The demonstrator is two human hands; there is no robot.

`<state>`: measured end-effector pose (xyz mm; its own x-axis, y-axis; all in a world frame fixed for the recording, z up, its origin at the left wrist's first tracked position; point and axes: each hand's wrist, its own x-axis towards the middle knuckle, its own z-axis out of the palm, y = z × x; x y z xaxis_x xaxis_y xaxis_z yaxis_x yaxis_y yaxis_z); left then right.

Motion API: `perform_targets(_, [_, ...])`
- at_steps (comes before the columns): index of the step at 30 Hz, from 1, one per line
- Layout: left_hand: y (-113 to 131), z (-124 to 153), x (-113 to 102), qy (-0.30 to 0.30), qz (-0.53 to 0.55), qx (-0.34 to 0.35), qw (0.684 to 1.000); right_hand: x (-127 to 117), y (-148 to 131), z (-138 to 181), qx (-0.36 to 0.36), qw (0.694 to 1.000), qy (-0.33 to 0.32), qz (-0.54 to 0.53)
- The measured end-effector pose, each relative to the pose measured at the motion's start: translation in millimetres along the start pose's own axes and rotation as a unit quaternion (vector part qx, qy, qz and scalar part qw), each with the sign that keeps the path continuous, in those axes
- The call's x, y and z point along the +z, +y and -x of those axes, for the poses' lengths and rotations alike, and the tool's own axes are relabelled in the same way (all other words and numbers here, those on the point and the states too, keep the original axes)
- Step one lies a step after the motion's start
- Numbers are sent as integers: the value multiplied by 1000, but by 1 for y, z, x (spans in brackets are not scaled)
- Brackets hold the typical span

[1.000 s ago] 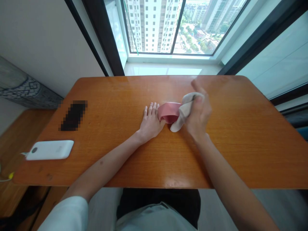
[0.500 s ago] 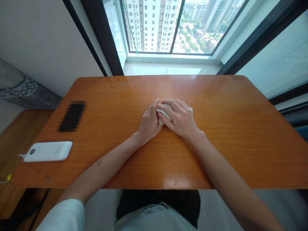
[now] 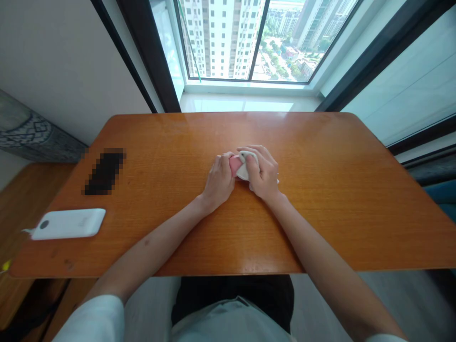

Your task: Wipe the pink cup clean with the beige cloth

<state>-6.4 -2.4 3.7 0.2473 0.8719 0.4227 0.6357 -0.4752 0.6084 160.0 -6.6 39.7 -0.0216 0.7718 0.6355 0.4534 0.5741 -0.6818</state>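
Near the middle of the wooden table (image 3: 171, 152), my left hand (image 3: 219, 180) is closed around a small pink object (image 3: 235, 164). Only part of that object shows, so its kind is hidden. My right hand (image 3: 264, 173) grips a white cloth (image 3: 243, 172) that wraps over the pink object's right end. The thumb presses the cloth from above, and a loose corner sticks out beneath the palm. Both hands are close together, just over the tabletop.
A white power bank-like device (image 3: 69, 224) with a cable lies at the table's left. Behind it is a dark pixelated patch (image 3: 104, 172). A window (image 3: 249, 42) stands beyond the far edge, and a patterned grey cushion-like thing (image 3: 32, 128) is at far left.
My right hand has turned and drawn in, its thumb now on top of the cloth. The pink object has come into sight between the hands. The view has shifted slightly.
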Motion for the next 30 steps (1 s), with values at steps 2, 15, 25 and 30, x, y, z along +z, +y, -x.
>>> perform_targets(2, [1,0,0,-5,-8,-2,1000,7,16,7,85,991,86,-58])
perform_targets(15, [3,0,-1,2,-20,1,1000,4,-4,1,-6,999,39,13])
perform_targets(25, [0,-1,-1,2,-17,-3,1000,-11,-18,-17,32,995,90,-29])
perform_targets(30, [-1,-2,-1,13,-11,-16,1000,-7,28,-1,142,984,91,-59])
